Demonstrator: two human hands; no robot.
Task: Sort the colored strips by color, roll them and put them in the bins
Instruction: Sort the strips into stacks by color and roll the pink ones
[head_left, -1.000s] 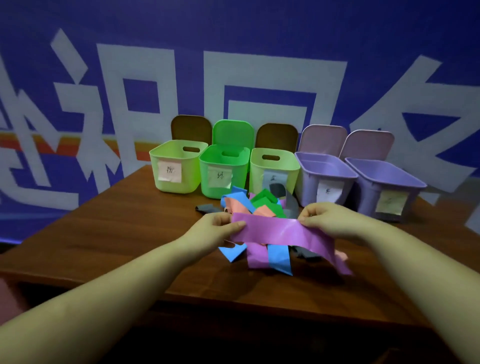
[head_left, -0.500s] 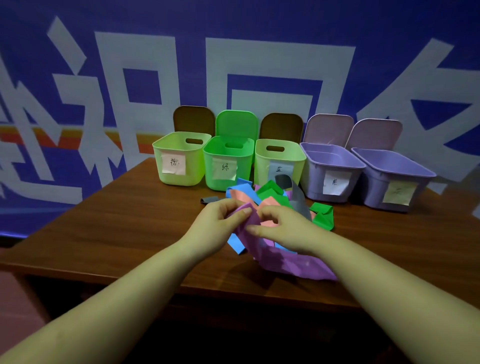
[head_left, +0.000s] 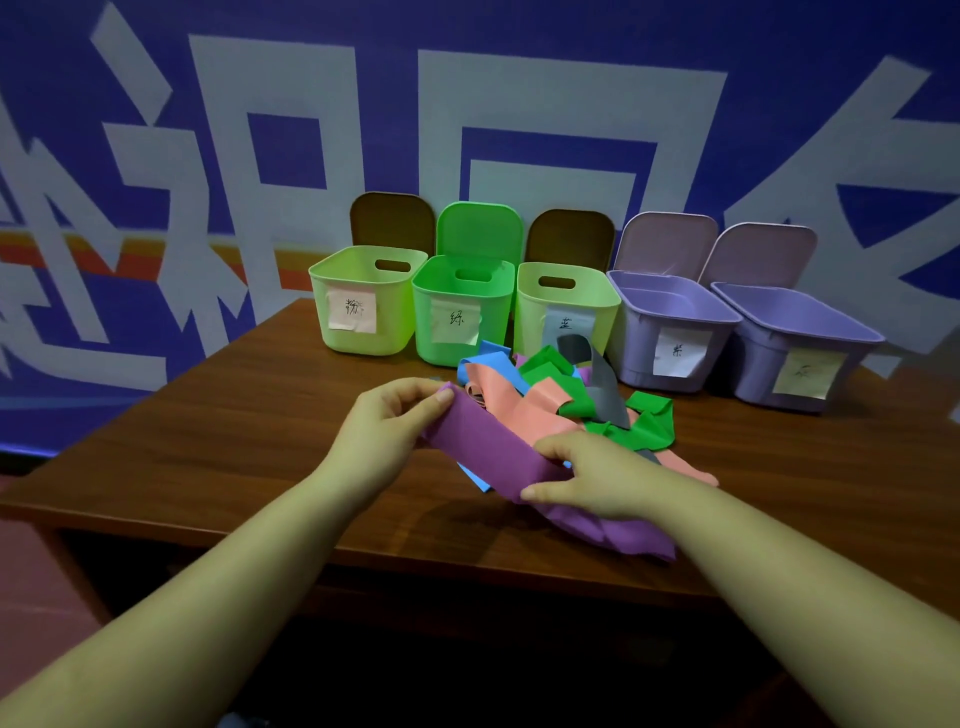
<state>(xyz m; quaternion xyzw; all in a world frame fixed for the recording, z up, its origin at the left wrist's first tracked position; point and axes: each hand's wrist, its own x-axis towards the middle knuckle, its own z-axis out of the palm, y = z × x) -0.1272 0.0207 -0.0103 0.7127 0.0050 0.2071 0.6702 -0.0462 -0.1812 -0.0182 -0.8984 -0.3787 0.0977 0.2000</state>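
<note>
Both hands hold a smooth, flat purple strip (head_left: 483, 447) above the wooden table (head_left: 218, 447): left hand (head_left: 387, 426) pinches one end, right hand (head_left: 597, 475) grips its middle. Behind lie crumpled strips (head_left: 561, 400) and five plastic bins (head_left: 670, 332): three green, two lilac.

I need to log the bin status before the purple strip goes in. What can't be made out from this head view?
- Bin contents: the near walls of all five bins, such as the fourth bin, hide their floors.
- Far-right label: writing too faint to read.
- Strip count: the pile overlaps, and the purple strip with the right hand covers part.
- Left hand covers the strip's end, so any roll is unseen.
</note>
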